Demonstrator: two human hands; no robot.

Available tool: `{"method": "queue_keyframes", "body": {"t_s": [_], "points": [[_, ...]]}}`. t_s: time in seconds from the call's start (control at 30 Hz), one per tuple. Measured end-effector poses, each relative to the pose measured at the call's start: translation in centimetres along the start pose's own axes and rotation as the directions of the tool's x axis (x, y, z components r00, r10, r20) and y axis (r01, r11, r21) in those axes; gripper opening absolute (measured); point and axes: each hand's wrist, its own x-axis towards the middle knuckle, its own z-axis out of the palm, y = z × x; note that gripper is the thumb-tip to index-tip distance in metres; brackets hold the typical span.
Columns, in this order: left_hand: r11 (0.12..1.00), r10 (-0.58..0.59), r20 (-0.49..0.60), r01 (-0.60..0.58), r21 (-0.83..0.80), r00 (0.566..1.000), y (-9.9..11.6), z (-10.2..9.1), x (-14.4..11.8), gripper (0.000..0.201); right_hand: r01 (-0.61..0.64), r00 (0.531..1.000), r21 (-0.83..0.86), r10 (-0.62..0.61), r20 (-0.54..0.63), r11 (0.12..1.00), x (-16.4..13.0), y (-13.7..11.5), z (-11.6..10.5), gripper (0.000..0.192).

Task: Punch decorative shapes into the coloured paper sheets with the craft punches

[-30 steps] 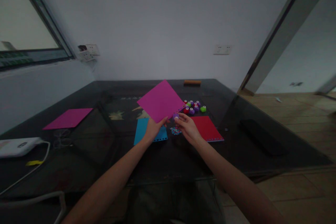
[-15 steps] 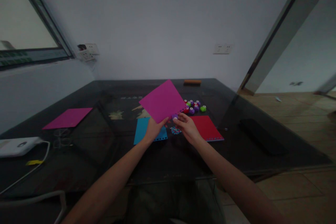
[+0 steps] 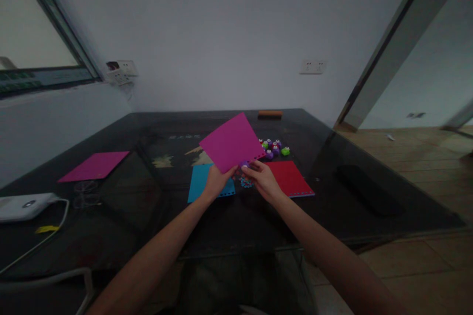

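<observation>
My left hand (image 3: pixel 215 182) grips the near corner of a magenta paper sheet (image 3: pixel 231 141), holding it tilted above the dark table (image 3: pixel 236 216). My right hand (image 3: pixel 262 178) pinches a small purple punch (image 3: pixel 244 164) clamped on the sheet's near right edge, which shows a row of punched notches. Beneath the hands lie a blue sheet (image 3: pixel 201 181) and a small heap of coloured paper bits (image 3: pixel 246 182). A red sheet (image 3: pixel 290 178) lies just right of my right hand.
A cluster of small red, green and purple punches (image 3: pixel 274 148) sits behind the red sheet. A second magenta sheet (image 3: pixel 94 166) lies at the left, a white device with a cable (image 3: pixel 24 205) at the near left, an orange block (image 3: pixel 270 114) at the far edge.
The magenta sheet has shifted a little to the right and lower. My right hand with the purple punch has slid slightly left along its edge.
</observation>
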Motion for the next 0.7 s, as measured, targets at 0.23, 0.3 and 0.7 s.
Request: {"method": "queue_keyframes", "body": {"t_s": [0.23,0.3,0.7], "points": [[0.999,0.010,0.005,-0.011,0.042,1.000,0.03,-0.05,-0.02,0.019,-0.009,1.000,0.001,0.009,-0.028,1.000,-0.06,-0.05,0.21,0.031],[0.999,0.016,0.005,-0.017,0.051,1.000,-0.09,-0.02,0.00,0.018,-0.018,0.999,-0.017,0.018,-0.032,1.000,-0.06,-0.10,0.19,0.031],[0.998,0.021,0.036,-0.023,0.063,0.999,-0.33,-0.11,0.10,0.020,-0.021,1.000,-0.054,0.020,-0.016,0.998,-0.13,-0.11,-0.07,0.033]]}}
